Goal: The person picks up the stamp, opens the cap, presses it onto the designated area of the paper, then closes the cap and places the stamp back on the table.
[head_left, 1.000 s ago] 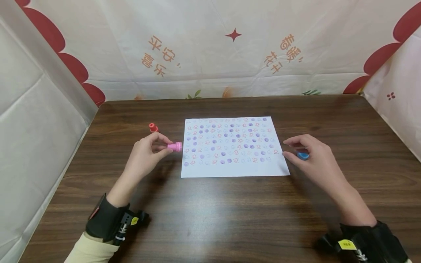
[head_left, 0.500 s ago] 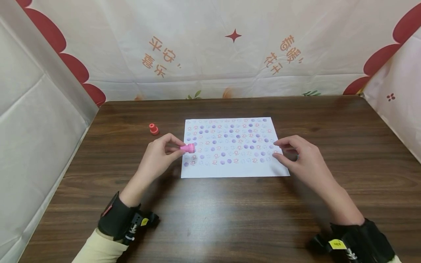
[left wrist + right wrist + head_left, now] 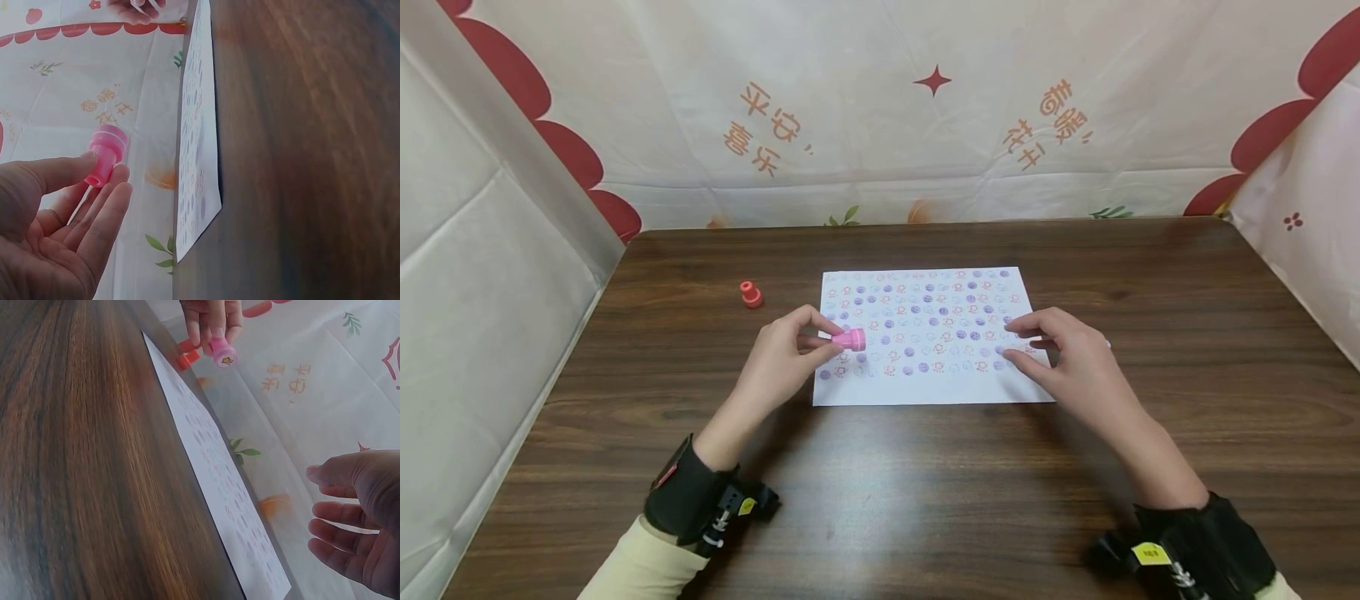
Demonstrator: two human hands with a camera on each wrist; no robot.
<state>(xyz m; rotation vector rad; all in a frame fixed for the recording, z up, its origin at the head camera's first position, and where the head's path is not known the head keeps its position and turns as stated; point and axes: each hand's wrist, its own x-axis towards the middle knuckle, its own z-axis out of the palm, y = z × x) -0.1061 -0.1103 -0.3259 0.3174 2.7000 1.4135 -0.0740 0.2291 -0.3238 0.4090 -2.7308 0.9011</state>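
Note:
My left hand [image 3: 782,358] pinches a small pink stamp [image 3: 852,340] between thumb and fingers, above the left part of a white paper sheet [image 3: 917,392]. The sheet bears rows of purple, red and pale blue stamped marks. In the right wrist view the end face of the pink stamp [image 3: 226,359] shows a small design; the left wrist view shows its narrow handle under the thumb. My right hand [image 3: 1078,358] hovers over the sheet's right edge, fingers loosely bent and apart, with nothing between them in the right wrist view.
A red stamp [image 3: 750,294] stands on the dark wooden table [image 3: 880,500], left of the sheet. A tiny pale bit shows behind the right hand, mostly hidden. A white printed cloth [image 3: 865,108] hangs behind the table.
My left hand has carried the pink stamp rightward from beside the sheet to above it. The right hand has moved left over the sheet's edge; a blue object seen beneath it earlier is hidden.

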